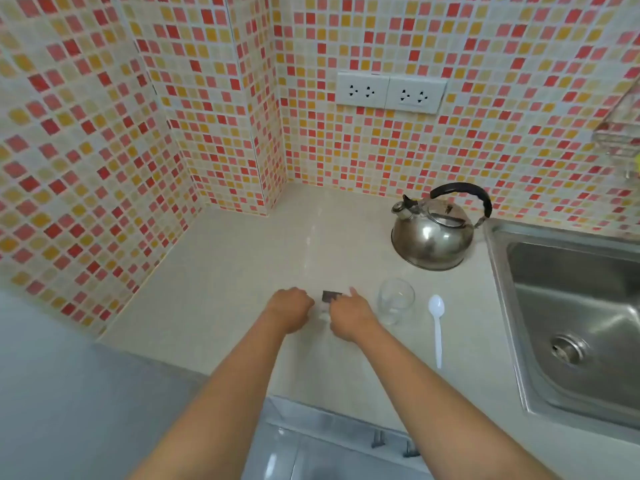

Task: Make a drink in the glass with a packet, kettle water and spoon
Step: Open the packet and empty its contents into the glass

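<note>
Both hands meet low over the worktop (221, 271) on the packet (331, 296), whose dark end shows between them. The left hand (290, 308) is curled into a fist beside it, and the right hand (348, 315) pinches it with the forefinger raised; how firmly the left grips is hidden. This looks like the opening step, tearing the packet. The glass (396, 300) stands empty just right of the hands, the spoon (437, 327) lies beyond it, and the kettle (434, 230) waits behind. Next, the powder needs tipping into the glass
</note>
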A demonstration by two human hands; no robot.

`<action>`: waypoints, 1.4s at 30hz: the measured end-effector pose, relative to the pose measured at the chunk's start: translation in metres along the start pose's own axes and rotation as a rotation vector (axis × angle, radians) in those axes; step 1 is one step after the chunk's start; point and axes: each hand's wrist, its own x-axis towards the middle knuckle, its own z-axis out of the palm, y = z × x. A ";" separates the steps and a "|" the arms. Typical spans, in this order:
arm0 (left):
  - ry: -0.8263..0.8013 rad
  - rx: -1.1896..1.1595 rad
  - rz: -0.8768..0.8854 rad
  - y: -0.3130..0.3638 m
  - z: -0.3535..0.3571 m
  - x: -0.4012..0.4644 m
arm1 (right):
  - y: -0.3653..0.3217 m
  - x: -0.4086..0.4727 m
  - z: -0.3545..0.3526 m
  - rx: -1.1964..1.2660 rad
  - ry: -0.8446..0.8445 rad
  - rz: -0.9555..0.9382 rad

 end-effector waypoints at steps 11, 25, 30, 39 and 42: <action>0.130 -0.233 -0.035 0.029 0.023 0.008 | -0.004 0.001 0.031 0.004 0.149 0.000; 0.314 -0.666 -0.315 0.033 0.001 0.008 | -0.004 -0.007 -0.007 0.286 0.242 0.238; 0.472 -1.283 -0.506 0.037 -0.051 0.017 | 0.008 -0.017 -0.054 0.414 0.344 0.345; 0.168 -1.884 -0.295 0.070 -0.130 0.019 | 0.059 -0.065 -0.109 0.708 0.543 0.483; 0.136 -1.858 -0.254 0.092 -0.142 0.020 | 0.076 -0.081 -0.111 0.869 0.590 0.519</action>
